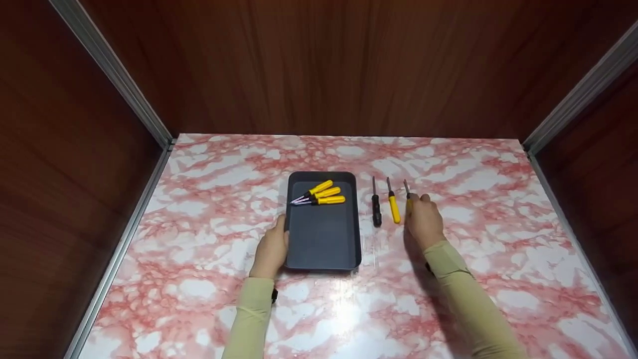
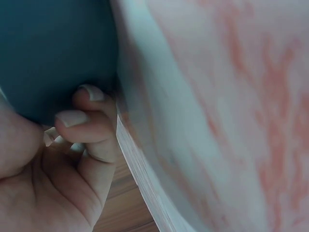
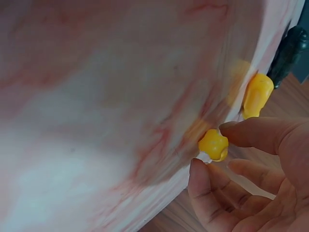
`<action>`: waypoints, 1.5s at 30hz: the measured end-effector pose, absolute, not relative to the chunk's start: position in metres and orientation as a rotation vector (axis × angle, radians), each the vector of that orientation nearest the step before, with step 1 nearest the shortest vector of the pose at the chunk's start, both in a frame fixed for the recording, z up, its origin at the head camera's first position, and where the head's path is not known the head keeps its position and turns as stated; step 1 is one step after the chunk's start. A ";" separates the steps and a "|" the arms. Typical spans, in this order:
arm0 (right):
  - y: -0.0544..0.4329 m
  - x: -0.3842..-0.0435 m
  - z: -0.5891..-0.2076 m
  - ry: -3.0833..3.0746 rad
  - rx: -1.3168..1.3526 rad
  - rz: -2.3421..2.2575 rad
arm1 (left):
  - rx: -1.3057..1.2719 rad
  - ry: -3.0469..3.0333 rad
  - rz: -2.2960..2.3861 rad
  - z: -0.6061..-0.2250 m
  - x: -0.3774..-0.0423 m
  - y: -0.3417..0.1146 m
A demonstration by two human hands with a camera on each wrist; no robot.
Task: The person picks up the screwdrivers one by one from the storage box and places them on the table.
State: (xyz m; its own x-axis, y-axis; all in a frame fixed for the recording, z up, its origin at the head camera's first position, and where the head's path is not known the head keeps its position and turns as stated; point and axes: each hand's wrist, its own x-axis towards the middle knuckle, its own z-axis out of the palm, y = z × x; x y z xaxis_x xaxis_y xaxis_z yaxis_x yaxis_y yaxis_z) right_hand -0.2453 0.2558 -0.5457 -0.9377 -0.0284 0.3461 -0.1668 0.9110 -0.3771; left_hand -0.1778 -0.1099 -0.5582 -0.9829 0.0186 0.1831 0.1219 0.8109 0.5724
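Observation:
My left hand (image 1: pixel 270 250) holds the left side of a dark grey tray (image 1: pixel 323 244); in the left wrist view its fingers curl against the tray wall (image 2: pixel 58 58). Three screwdrivers with yellow handles (image 1: pixel 331 200) and shiny shafts lie fanned out in the tray's far half. Right of the tray, my right hand (image 1: pixel 426 222) pinches a yellow-handled screwdriver (image 3: pixel 213 144) between thumb and fingers, its shaft pointing away from me. Most of that handle is hidden by the hand in the head view. Beside it lie another yellow-handled screwdriver (image 1: pixel 394 207) and a black-handled screwdriver (image 1: pixel 376 212).
A red-and-white marbled table (image 1: pixel 199 239) lies under everything. Dark wood panels (image 1: pixel 319 70) enclose it at the back and both sides, with metal strips (image 1: pixel 119 75) at the corners.

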 end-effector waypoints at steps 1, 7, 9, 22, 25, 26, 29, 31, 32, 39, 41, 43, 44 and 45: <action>0.256 -0.245 -0.545 -2.747 0.144 0.583 | -0.110 -2.828 -0.908 -0.558 -0.178 -0.110; 0.255 -0.242 -0.541 -2.779 0.150 0.576 | -0.111 -2.825 -0.914 -0.559 -0.179 -0.110; 0.255 -0.240 -0.540 -2.777 0.147 0.572 | -0.113 -2.822 -0.922 -0.558 -0.178 -0.110; 0.249 -0.227 -0.529 -2.701 0.166 0.540 | -0.113 -2.817 -0.910 -0.556 -0.177 -0.109; 0.247 -0.226 -0.527 -2.671 0.185 0.519 | -0.109 -2.818 -0.903 -0.557 -0.177 -0.109; 0.247 -0.226 -0.526 -2.662 0.193 0.512 | -0.109 -2.817 -0.901 -0.557 -0.177 -0.109; 0.247 -0.225 -0.526 -2.643 0.237 0.492 | -0.116 -2.812 -0.893 -0.558 -0.177 -0.109; 0.246 -0.225 -0.525 -2.640 0.269 0.480 | -0.118 -2.811 -0.892 -0.558 -0.177 -0.109; 0.246 -0.225 -0.525 -2.644 0.283 0.472 | -0.117 -2.812 -0.891 -0.558 -0.177 -0.109; 0.242 -0.223 -0.519 -2.708 0.305 0.444 | -0.112 -2.820 -0.898 -0.558 -0.178 -0.109; 0.241 -0.222 -0.517 -2.724 0.304 0.443 | -0.113 -2.817 -0.892 -0.558 -0.177 -0.109; 0.239 -0.222 -0.516 -2.743 0.302 0.436 | -0.121 -2.812 -0.885 -0.558 -0.177 -0.109; 0.239 -0.222 -0.516 -2.753 0.300 0.432 | -0.123 -2.811 -0.883 -0.558 -0.177 -0.109; 0.238 -0.222 -0.515 -2.762 0.301 0.425 | -0.123 -2.812 -0.882 -0.558 -0.177 -0.109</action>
